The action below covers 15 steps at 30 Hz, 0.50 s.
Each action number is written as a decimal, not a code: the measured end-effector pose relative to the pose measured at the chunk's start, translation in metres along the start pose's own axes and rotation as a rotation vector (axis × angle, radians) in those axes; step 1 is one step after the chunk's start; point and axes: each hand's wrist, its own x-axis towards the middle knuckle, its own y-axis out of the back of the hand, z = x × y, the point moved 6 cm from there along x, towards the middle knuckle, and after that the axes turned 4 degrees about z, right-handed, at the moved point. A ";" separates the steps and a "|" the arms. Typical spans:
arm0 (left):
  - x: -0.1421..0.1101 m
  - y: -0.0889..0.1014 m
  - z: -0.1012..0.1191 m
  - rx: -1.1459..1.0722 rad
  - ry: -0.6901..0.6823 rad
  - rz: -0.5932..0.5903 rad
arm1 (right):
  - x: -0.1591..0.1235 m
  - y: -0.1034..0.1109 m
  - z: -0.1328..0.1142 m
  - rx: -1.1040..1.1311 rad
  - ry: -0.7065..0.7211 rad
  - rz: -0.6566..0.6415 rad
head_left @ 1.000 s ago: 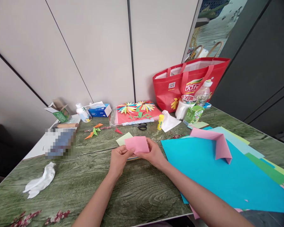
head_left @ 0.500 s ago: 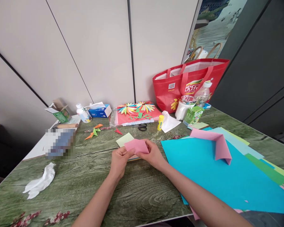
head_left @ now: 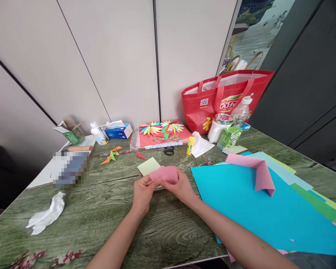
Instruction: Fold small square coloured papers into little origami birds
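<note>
A piece of pink paper (head_left: 164, 174) is held up between both hands, over the middle of the table. My left hand (head_left: 143, 190) pinches its lower left part between thumb and fingers. On the other side my right hand (head_left: 182, 185) grips the right edge, thumb at the front. The paper's upper part bends over in a curve. Just behind it lies a pale green paper square (head_left: 148, 164). Whatever lies under the hands is mostly covered; only a thin edge shows.
A large blue sheet (head_left: 240, 205) with a folded pink strip (head_left: 261, 168) covers the right side. Behind the hands are a glue stick (head_left: 189, 145), scissors (head_left: 168, 150) and folded paper stars (head_left: 150, 129). A crumpled tissue (head_left: 47, 215) lies left; a red bag (head_left: 200, 112) stands at the back.
The pink paper has gone from nearly flat to curled over at the top. Both hands have shifted slightly right and closer together, keeping hold of it.
</note>
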 end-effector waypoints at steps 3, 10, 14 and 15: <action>0.000 0.000 -0.001 0.006 0.005 0.001 | -0.001 0.000 0.000 0.001 -0.014 -0.006; 0.004 0.006 0.002 -0.012 0.029 0.045 | 0.001 -0.008 0.002 0.218 -0.052 -0.140; 0.006 0.008 0.001 0.006 0.006 0.042 | 0.003 -0.007 0.001 0.193 -0.031 -0.155; 0.006 0.008 0.002 0.028 -0.007 0.045 | 0.004 -0.007 0.001 0.166 -0.022 -0.155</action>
